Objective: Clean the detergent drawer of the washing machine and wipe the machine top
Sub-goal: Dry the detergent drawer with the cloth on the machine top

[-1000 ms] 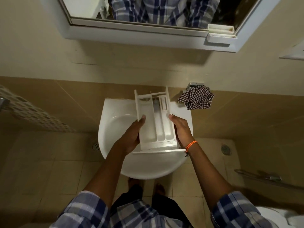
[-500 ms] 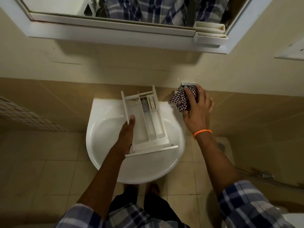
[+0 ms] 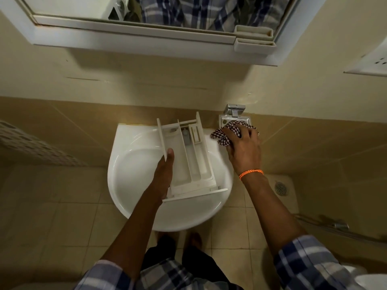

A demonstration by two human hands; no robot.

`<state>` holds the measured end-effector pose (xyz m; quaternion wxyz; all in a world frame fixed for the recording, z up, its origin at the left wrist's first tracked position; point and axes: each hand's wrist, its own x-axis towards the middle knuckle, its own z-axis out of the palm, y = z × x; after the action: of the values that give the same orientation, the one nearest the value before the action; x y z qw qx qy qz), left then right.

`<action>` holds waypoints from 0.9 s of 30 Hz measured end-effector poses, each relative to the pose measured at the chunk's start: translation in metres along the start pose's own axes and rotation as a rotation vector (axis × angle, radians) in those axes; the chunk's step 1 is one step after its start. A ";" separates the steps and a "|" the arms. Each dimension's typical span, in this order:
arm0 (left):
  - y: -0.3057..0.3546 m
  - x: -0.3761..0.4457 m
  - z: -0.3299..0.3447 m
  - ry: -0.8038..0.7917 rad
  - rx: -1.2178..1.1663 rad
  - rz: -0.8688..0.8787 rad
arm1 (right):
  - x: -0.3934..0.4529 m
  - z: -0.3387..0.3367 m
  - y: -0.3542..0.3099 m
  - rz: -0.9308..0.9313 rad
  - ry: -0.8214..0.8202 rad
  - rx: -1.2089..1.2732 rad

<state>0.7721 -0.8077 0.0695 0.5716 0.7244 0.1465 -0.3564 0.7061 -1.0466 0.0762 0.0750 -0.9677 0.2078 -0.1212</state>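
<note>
- The left hand (image 3: 164, 170) grips the left wall of the white plastic three-compartment detergent drawer (image 3: 189, 158), thumb over the rim, holding it above the white ceramic round-fronted washbasin (image 3: 129, 174).
- The right hand (image 3: 244, 147) lies at about 2 o'clock from the drawer, its fingers curled down over the crumpled dark-and-white checked cloth (image 3: 225, 136) and grasping it on the basin's back right corner.
- An orange braided band (image 3: 251, 173) sits on the right wrist.
- The drawer is out of the machine, tilted with its front panel toward 6 o'clock and its back end toward 12 o'clock; the compartments look pale, and whether residue is in them is too small to tell.
- Just past the cloth at 12 o'clock stands a square chrome tap (image 3: 234, 110) on a metal plate; no water is seen running.
- Judged progress: removal of the drawer is done, and the cloth is being taken in hand, so wiping or rinsing of the drawer seems about to begin, not finished.
- Left to do, by this judgement: clean the compartments, put the drawer back, and wipe the machine top; the washing machine is not in view.
- Farther out, a white-framed mirror cabinet (image 3: 134, 41) hangs at 12 o'clock, and a round floor drain (image 3: 281, 187) lies at 3 o'clock on the beige tiled floor (image 3: 62, 216).
</note>
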 end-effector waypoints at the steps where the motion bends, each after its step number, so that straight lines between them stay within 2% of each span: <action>1: -0.001 -0.004 -0.001 0.001 0.007 0.005 | -0.001 -0.003 0.000 -0.001 0.000 0.045; 8: -0.017 -0.030 -0.012 0.061 0.003 0.053 | -0.015 -0.024 -0.002 0.111 0.054 0.358; 15: -0.050 -0.064 -0.043 0.117 -0.068 0.044 | -0.056 -0.035 -0.040 0.172 0.047 0.827; 23: -0.094 -0.131 -0.105 0.133 -0.203 0.133 | -0.123 -0.039 -0.110 0.157 -0.100 0.937; 27: -0.129 -0.162 -0.150 0.124 -0.274 0.126 | -0.168 -0.042 -0.156 0.126 -0.103 0.948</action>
<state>0.6307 -0.5976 0.1010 0.6762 0.6680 0.1830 -0.2512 0.6063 -0.8390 0.1126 0.5252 -0.8172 0.1840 -0.1499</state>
